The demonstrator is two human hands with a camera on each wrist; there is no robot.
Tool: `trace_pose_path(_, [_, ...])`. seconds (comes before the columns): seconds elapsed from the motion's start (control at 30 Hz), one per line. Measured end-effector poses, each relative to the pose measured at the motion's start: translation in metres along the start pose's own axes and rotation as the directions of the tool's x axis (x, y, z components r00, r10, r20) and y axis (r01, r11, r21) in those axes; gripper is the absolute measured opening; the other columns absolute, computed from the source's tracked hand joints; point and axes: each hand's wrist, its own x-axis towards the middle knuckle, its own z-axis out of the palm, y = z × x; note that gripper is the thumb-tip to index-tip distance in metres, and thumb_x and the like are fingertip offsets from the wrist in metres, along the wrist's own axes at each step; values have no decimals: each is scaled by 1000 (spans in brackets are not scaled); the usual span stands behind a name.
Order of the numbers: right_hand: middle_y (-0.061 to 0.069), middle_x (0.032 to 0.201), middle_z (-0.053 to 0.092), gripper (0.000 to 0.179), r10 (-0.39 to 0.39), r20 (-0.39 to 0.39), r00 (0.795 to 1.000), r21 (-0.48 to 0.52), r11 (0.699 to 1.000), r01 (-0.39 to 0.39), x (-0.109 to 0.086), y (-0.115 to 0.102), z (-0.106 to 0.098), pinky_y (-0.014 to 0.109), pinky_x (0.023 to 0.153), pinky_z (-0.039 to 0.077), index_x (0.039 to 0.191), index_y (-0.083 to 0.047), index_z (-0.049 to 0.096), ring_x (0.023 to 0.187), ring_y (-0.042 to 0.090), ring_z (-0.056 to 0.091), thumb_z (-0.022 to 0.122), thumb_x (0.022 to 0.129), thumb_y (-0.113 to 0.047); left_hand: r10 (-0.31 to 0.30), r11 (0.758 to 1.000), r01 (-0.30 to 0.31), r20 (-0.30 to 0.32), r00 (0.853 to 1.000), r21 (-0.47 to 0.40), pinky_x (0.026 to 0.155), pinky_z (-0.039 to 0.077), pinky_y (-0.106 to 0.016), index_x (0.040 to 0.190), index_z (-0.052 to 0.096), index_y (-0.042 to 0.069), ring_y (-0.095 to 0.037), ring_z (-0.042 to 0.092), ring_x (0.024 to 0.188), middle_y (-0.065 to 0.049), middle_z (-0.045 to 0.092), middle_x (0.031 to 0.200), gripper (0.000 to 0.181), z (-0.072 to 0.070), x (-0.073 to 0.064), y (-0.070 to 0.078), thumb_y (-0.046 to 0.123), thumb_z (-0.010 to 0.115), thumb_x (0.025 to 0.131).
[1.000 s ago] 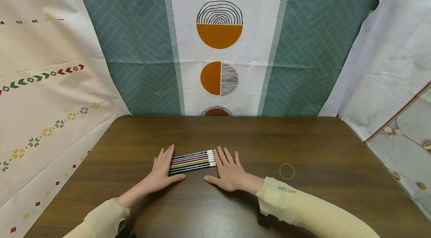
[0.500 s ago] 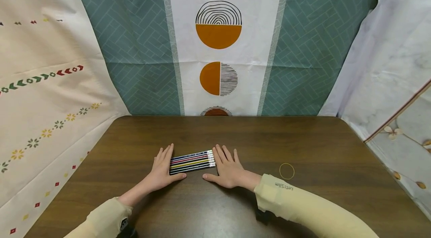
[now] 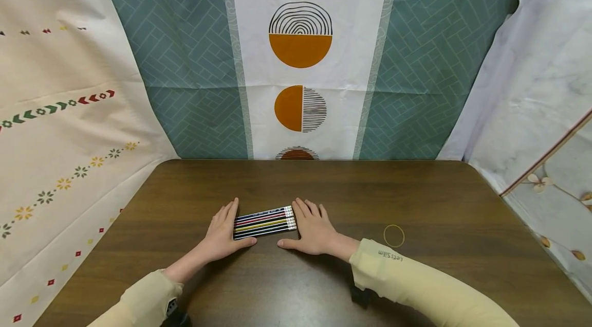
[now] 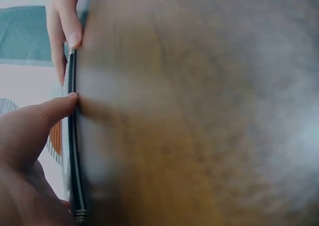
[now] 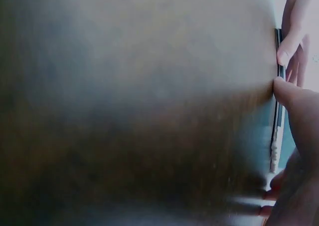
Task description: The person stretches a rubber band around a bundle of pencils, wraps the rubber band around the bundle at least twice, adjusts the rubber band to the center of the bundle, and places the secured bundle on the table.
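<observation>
Several pencils (image 3: 264, 222) in black, red, yellow and dark blue lie side by side in a flat row on the wooden table, their white eraser ends level on the right. My left hand (image 3: 222, 237) touches the row's left end with straight fingers, its thumb along the near pencil. At the eraser ends, my right hand (image 3: 314, 232) lies with straight fingers, thumb stretched toward the left. In the left wrist view the near black pencil (image 4: 75, 151) runs past my left thumb. The right wrist view is blurred but shows both thumbs close to the row (image 5: 279, 106).
A thin yellow rubber band (image 3: 385, 235) lies on the table (image 3: 296, 291) to the right, beyond my right sleeve (image 3: 407, 275). Patterned cloths (image 3: 194, 59) hang behind the table and along its sides.
Both hands keep to the two ends of the pencil row. The right hand has shifted slightly left and away from me; the pencils hardly move.
</observation>
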Motion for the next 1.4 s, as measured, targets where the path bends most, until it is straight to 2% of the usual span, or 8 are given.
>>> trace_pose_path(0.13, [14, 158, 32, 102, -15, -65, 998, 22, 1000, 17, 4, 4, -1, 58, 111, 28, 154, -5, 28, 143, 35, 31, 62, 83, -70, -20, 997, 21, -12, 1000, 68, 107, 29, -70, 156, 14, -2, -52, 29, 138, -31, 27, 154, 115, -4, 1, 3, 51, 80, 77])
trace_pose_path(0.23, [12, 154, 36, 99, -29, -97, 995, 33, 999, 33, 7, 8, -2, 53, 105, 32, 152, -9, 34, 138, 34, 36, 65, 81, -69, -32, 994, 33, -11, 999, 102, 100, 34, -67, 155, 20, 1, -49, 34, 133, -28, 34, 151, 113, -6, 3, 5, 52, 81, 75])
trace_pose_path(0.37, [10, 148, 39, 92, -64, -117, 991, 40, 997, 69, 11, 11, -3, 49, 98, 33, 149, -13, 41, 131, 31, 39, 68, 79, -67, -3, 990, 2, 8, 1000, 141, 94, 37, -62, 153, 30, 2, -44, 39, 128, -24, 42, 145, 106, -8, 8, 5, 52, 81, 74])
trace_pose_path(0.47, [9, 143, 43, 87, -93, -133, 987, 40, 994, 99, 15, 12, -3, 46, 94, 34, 145, -15, 46, 124, 29, 41, 70, 78, -66, 44, 987, -46, 19, 999, 155, 91, 38, -60, 149, 38, 2, -40, 43, 122, -21, 46, 140, 100, -10, 13, 5, 49, 83, 73])
trace_pose_path(0.63, [8, 136, 47, 78, -161, -135, 978, 46, 985, 169, 21, 14, -5, 43, 91, 35, 140, -18, 52, 119, 26, 43, 71, 79, -63, 106, 984, -112, 49, 993, 138, 87, 37, -56, 137, 52, 7, -34, 43, 113, -15, 49, 129, 82, -13, 19, 5, 46, 85, 72])
trace_pose_path(0.8, [3, 129, 52, 68, -211, -119, 970, 56, 974, 218, 28, 14, -5, 37, 88, 36, 137, -22, 56, 115, 21, 46, 71, 82, -60, 132, 985, -138, 66, 989, 103, 83, 37, -48, 128, 59, 12, -28, 43, 106, -10, 50, 122, 71, -14, 22, 3, 44, 86, 71])
trace_pose_path(1.03, [3, 124, 54, 59, -215, -139, 967, 98, 968, 229, 32, 13, -3, 34, 86, 36, 132, -21, 60, 111, 20, 48, 74, 84, -52, 163, 983, -168, 67, 984, 75, 79, 36, -42, 121, 61, 14, -24, 45, 100, -7, 55, 113, 61, -15, 23, 3, 40, 86, 72])
trace_pose_path(1.4, [3, 118, 54, 58, -200, -129, 971, 170, 960, 221, 33, 11, -6, 33, 83, 33, 127, -20, 62, 104, 19, 45, 79, 80, -49, 158, 986, -162, 82, 984, 40, 77, 33, -38, 117, 62, 15, -22, 44, 98, -5, 55, 109, 56, -15, 25, 3, 37, 87, 72])
